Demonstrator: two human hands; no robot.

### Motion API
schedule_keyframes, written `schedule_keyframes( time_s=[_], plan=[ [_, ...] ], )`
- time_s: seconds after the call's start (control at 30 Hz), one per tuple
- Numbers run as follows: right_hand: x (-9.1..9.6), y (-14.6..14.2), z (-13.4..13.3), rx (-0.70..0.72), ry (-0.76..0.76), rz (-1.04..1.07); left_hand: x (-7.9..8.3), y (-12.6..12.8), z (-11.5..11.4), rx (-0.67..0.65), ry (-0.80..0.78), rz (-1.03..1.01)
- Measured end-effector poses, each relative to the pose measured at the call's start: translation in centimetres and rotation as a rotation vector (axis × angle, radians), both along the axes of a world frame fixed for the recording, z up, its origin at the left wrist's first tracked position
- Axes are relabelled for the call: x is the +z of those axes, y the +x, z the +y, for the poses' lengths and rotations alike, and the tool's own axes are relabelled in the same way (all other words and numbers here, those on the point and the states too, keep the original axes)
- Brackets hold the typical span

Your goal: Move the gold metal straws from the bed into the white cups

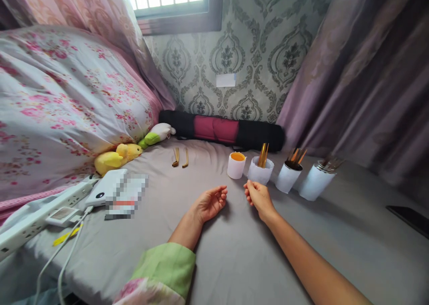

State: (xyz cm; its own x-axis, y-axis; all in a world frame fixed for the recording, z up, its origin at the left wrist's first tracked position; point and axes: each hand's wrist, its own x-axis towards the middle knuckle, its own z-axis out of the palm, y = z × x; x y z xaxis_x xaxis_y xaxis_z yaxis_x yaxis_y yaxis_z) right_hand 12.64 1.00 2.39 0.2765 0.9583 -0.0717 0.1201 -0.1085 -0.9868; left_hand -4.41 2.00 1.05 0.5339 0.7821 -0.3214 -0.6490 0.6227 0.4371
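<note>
My left hand (212, 203) rests palm up above the grey sheet, fingers loosely curled and nothing visible in them. My right hand (260, 200) is closed, thumb against the curled fingers, with nothing seen sticking out. It is just in front of a wide white-wrapped cup (263, 175) holding gold sticks (263, 154). To the left stands a short white cup (236, 169) with an orange inside. To the right are a white cup (288, 178) with gold and copper-coloured sticks and a taller, tilted-looking white cup (315, 182) with darker sticks. Thin bent gold pieces (176, 157) lie farther left.
At left lie a power strip (43, 218), a white charging device (109, 186) with cables, a blurred-out packet (129, 198) and a yellow plush toy (117, 159). A black and dark red roll (216, 128) lies along the wall. A dark flat object (409, 220) is at far right.
</note>
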Motion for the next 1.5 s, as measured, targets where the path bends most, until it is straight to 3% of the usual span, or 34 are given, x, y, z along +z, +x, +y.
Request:
schedule_keyframes(
  time_s=[0.2,0.4,1.5],
  plan=[
    [-2.5,-0.1,-0.4,-0.037,0.066,-0.227,0.2,0.1,0.0,-0.011,0.007,-0.011],
    [-3.3,0.0,-0.4,-0.032,0.182,-0.391,0.3,0.1,0.1,-0.02,0.015,-0.014],
    [-3.7,-0.1,-0.3,-0.041,0.212,-0.443,-0.1,-0.2,0.3,-0.041,0.045,-0.012]
  ],
)
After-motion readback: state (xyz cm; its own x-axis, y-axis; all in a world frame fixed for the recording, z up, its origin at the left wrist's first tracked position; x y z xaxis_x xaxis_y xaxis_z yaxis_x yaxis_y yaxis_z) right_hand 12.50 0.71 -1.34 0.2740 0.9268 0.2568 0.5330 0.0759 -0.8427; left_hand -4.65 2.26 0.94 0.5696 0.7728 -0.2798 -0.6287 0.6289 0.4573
